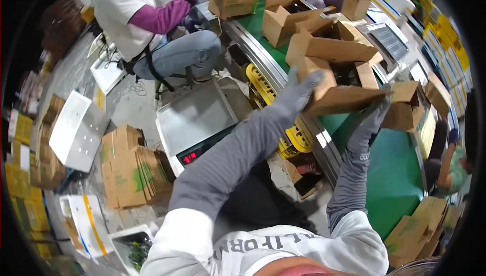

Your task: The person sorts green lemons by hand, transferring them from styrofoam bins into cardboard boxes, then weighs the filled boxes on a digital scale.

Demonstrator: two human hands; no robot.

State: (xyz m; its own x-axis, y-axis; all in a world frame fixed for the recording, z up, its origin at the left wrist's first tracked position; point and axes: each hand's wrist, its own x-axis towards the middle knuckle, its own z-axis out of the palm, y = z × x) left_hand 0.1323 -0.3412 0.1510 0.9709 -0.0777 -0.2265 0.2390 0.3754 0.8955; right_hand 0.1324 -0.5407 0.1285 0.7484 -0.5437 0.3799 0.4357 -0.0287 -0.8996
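Both my hands wear grey gloves and are at an open cardboard box (344, 99) over the green conveyor belt (387, 167). My left hand (304, 89) presses on the box's near left side, its fingers along the cardboard. At the right end of the near flap, my right hand (375, 111) grips the edge, partly hidden by the flap. Dark items (347, 75) lie inside the box; I cannot make out what they are. Just beyond it on the belt stands another open box (283, 23) with dark contents.
A scale (196, 119) with a red display stands left of the belt, near stacked flattened cartons (134, 169). A yellow crate (291, 142) sits under the belt's edge. One seated person (167, 38) works at left; others are across the belt. Folded cardboard (415, 230) lies lower right.
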